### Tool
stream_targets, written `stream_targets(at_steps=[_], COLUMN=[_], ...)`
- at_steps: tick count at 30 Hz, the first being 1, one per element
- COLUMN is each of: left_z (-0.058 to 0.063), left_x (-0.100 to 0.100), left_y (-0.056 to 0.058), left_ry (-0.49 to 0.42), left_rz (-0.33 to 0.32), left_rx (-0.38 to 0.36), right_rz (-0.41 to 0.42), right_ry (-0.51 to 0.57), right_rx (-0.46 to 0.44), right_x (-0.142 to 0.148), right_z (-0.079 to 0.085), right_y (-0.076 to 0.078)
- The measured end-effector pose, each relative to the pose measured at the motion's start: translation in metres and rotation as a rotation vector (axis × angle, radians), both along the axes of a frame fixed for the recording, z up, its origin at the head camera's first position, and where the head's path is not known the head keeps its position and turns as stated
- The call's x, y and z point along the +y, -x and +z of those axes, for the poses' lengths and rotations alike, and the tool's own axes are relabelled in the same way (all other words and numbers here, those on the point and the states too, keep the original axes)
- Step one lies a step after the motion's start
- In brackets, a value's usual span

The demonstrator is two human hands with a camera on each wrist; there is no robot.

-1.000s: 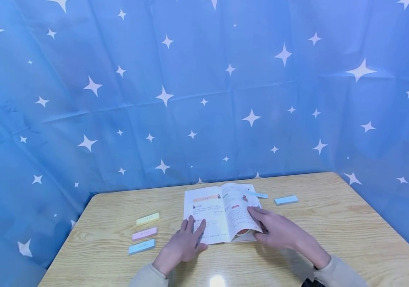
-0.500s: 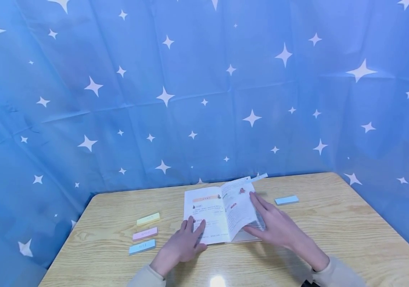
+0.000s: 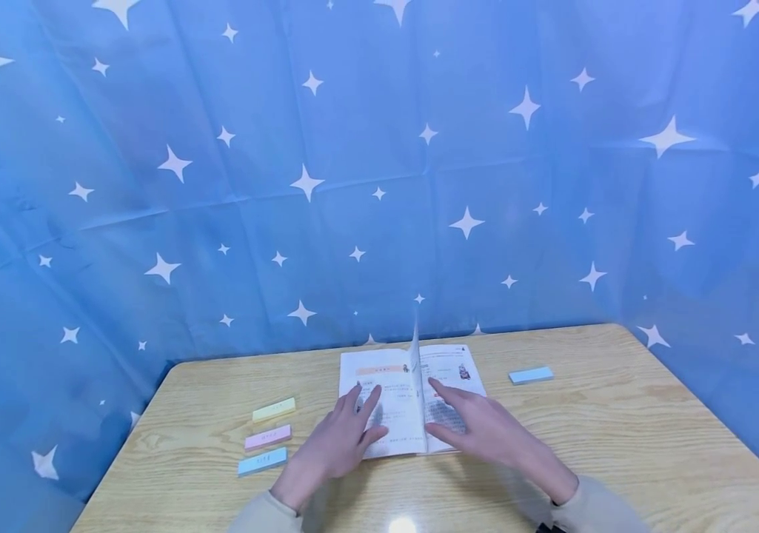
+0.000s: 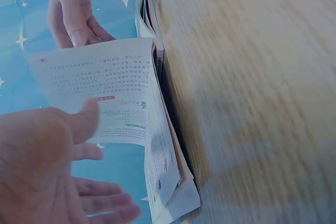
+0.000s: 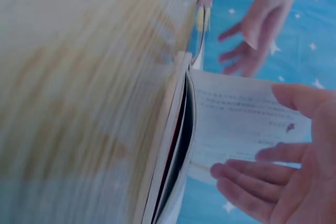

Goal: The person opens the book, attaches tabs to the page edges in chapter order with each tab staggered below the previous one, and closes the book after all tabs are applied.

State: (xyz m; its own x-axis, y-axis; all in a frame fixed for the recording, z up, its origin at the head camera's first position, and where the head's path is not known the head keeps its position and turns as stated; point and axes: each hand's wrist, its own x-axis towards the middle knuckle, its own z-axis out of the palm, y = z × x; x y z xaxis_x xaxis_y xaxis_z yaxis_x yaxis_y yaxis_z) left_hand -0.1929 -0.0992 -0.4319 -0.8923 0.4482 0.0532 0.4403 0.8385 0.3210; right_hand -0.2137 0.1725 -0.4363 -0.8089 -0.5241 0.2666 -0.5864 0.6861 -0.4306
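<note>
An open book (image 3: 395, 426) lies on the table, and one of its printed pages (image 3: 415, 355) stands upright at the spine. My right hand (image 3: 486, 429) is just right of that page with its fingers extended; whether a fingertip touches it I cannot tell. Over the left half of the book hangs my left hand (image 3: 335, 437), fingers spread and holding nothing. In the left wrist view the raised page (image 4: 100, 85) spans the space between both hands. The right wrist view shows the thumb and straight fingers of the right hand (image 5: 299, 166) beside the same page (image 5: 236, 119).
Left of the book, yellow (image 3: 274, 409), pink (image 3: 268, 437) and blue sticky-note pads (image 3: 262, 462) lie in a column. Another blue pad (image 3: 531, 375) sits to its right. Behind the wooden table (image 3: 619, 444) hangs a blue star-patterned curtain (image 3: 379, 185).
The page my right hand was lifting from the right side has swung up to vertical, uncovering another printed page. My right hand has moved left; my left hand has lifted slightly.
</note>
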Motion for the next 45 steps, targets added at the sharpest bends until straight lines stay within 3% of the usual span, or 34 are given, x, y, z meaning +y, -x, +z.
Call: stream_targets(at_steps=[10,15,19,24,29,34,38,45], left_z=[0.005,0.008,0.009,0.004,-0.002,-0.006,-0.009,-0.011], left_x=[0.006,0.006,0.005,0.003,0.001,-0.001,-0.003,-0.002], left_y=[0.008,0.011,0.013,0.018,0.017,0.02,0.02,0.022], left_ry=[-0.143,-0.189,-0.117,0.023,0.07,0.114,0.138,0.161], left_rz=[-0.012,-0.013,-0.031,-0.073,-0.069,-0.074,-0.075,-0.074], left_rx=[0.276,0.331,0.268,0.09,-0.051,-0.091,-0.127,-0.181], right_rz=[0.102,0.13,0.17,0.214,0.274,0.318,0.343,0.252], right_ry=[-0.022,-0.06,-0.097,-0.138,-0.183,-0.156,-0.107,-0.127], right_rx=[-0.089,-0.102,-0.106,-0.116,-0.135,-0.159,-0.247,-0.277], right_x=[-0.024,-0.03,-0.033,-0.034,-0.034,-0.035,-0.035,-0.036], right_z=[0.001,0.001,-0.001,-0.002,0.0,0.001,0.004,0.009], right_y=[0.0,0.001,0.002,0.004,0.005,0.01,0.017,0.039])
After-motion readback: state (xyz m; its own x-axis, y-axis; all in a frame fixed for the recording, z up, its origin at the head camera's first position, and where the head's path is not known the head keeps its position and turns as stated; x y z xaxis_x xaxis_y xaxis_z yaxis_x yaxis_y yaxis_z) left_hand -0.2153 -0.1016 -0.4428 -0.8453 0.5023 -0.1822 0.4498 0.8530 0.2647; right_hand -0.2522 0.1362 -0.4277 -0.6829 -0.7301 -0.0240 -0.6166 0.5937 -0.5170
